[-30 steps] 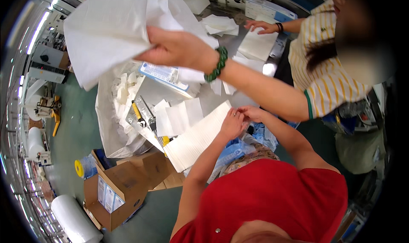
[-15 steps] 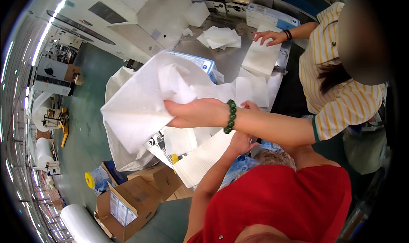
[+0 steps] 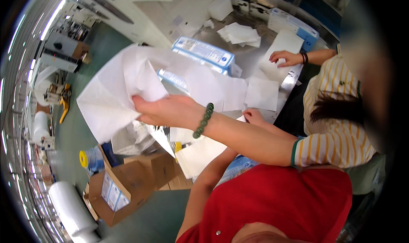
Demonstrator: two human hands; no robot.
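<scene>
My right hand (image 3: 254, 115) lies flat on white folded sheets (image 3: 260, 94) on the metal table, fingers apart. My left forearm (image 3: 211, 183) rises from my red shirt and passes under a co-worker's arm, which hides my left hand. That co-worker's hand (image 3: 170, 111), with a green bead bracelet (image 3: 203, 120) on the wrist, holds up a large crumpled white sheet (image 3: 110, 98) over the table's left side. The co-worker's other hand (image 3: 285, 57) presses on another white sheet (image 3: 283, 43) farther back. More white sheets (image 3: 198, 155) lie under the raised arm.
A blue-and-white flat package (image 3: 204, 51) lies on the table behind the raised sheet. Loose white sheets (image 3: 238, 32) sit at the back. On the green floor to the left are an open cardboard box (image 3: 123, 187), a yellow tape roll (image 3: 83, 158) and a white roll (image 3: 70, 209).
The co-worker's hand has brought the large white sheet down and to the left. My hands have stayed on the sheets on the table, the left one now hidden.
</scene>
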